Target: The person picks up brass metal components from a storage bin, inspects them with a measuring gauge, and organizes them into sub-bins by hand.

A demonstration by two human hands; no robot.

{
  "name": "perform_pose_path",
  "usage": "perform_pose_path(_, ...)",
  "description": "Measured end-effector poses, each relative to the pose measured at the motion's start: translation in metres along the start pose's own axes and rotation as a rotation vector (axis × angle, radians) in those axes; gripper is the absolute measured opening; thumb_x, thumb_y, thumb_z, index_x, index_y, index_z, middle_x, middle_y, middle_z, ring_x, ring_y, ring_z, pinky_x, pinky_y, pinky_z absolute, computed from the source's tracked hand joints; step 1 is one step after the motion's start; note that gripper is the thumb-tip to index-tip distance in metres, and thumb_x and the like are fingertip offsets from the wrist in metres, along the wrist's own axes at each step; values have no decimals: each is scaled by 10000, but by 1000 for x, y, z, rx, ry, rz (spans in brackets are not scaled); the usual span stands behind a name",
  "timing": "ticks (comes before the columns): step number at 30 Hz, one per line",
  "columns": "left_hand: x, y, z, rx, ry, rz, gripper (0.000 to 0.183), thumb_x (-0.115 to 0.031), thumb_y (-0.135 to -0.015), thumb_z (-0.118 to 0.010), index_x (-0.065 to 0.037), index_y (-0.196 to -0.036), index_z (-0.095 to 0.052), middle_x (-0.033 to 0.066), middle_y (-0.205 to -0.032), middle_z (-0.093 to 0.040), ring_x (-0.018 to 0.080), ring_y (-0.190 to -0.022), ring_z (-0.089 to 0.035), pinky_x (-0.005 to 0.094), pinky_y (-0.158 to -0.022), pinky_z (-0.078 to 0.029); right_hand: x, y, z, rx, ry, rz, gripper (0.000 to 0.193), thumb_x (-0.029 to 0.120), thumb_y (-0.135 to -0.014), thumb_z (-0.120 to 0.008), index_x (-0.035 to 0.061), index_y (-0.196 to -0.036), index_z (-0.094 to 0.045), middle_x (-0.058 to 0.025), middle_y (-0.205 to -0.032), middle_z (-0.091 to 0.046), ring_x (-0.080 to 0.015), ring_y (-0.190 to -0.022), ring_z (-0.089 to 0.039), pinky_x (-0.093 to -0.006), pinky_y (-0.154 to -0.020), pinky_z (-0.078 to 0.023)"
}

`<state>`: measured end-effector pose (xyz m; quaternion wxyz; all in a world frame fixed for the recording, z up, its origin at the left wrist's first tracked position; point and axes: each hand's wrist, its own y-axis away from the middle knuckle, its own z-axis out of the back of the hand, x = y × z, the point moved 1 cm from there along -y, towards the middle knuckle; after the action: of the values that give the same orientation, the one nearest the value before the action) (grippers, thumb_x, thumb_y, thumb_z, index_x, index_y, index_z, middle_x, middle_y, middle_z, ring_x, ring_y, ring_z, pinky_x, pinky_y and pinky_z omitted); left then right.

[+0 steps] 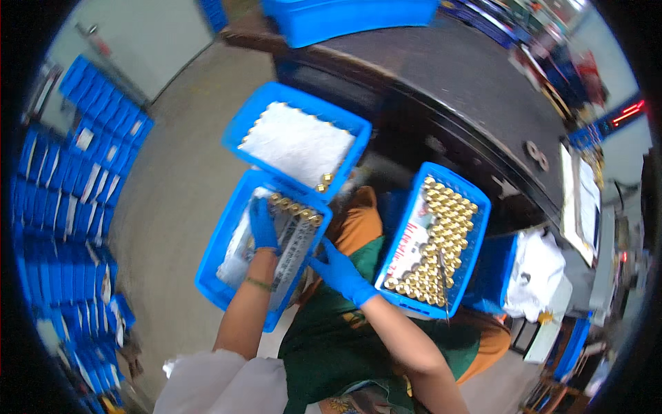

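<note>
Both my hands wear blue gloves. My left hand (263, 225) rests inside a blue bin (214, 257) on my left, pressing on a grey sheet beside a row of small brass cylindrical parts (295, 209). My right hand (340, 270) touches that bin's right rim with fingers spread, holding nothing. To my right, a second blue bin (480, 228) holds several rows of brass parts (441, 238) standing upright. A third blue bin (255, 117), farther ahead, holds a white foam sheet (298, 143) with a few brass parts at its near corner.
Stacks of blue bins (83, 200) line the floor on the left. A dark workbench (469, 90) runs ahead and right, with another blue bin (345, 17) at its far end. White cloth (539, 272) lies in a bin at the right.
</note>
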<state>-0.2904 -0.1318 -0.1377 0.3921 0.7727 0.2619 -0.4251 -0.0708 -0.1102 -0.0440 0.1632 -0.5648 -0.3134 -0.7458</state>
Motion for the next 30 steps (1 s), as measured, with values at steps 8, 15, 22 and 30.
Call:
perform_pose_path(8, -60, 156, -223, 912, -816, -963, 272, -93, -786, -592, -23, -1047, -559, 162, -1065, -533, 320, -994, -509, 370, -882, -401, -28, 105, 201, -732, 952, -28, 344, 146, -754, -622, -22, -1034, -515, -212, -954, -554, -383, -868, -520, -445, -794, -406)
perform_pose_path(15, 63, 172, -282, 1374, -1254, -799, 241, -210, -758, -606, -66, -950, -624, 145, -951, -588, 306, -904, -564, 383, -800, -456, -73, 133, 209, -590, 826, -254, 187, 182, -807, -542, -1, -842, -547, -230, -778, -595, -392, -717, -585, -459, -638, -474)
perform_pose_path(22, 102, 190, -266, 1246, -1502, -560, 327, -380, -775, -594, -54, -800, -612, 162, -810, -601, 308, -770, -592, 411, -704, -468, -51, 175, 207, -782, 37, -164, 193, 169, -882, -504, -4, -960, -543, -97, -695, -589, -143, -595, -543, -285, -546, -447)
perform_pose_path(30, 28, 234, -271, 1156, -133, 547, 221, -137, -865, -517, 5, -1032, -544, 131, -963, -568, 224, -890, -588, 336, -781, -472, 15, 213, 193, -454, -420, -206, 268, 222, -906, -502, -28, -924, -599, -47, -733, -583, -99, -585, -530, -245, -528, -489)
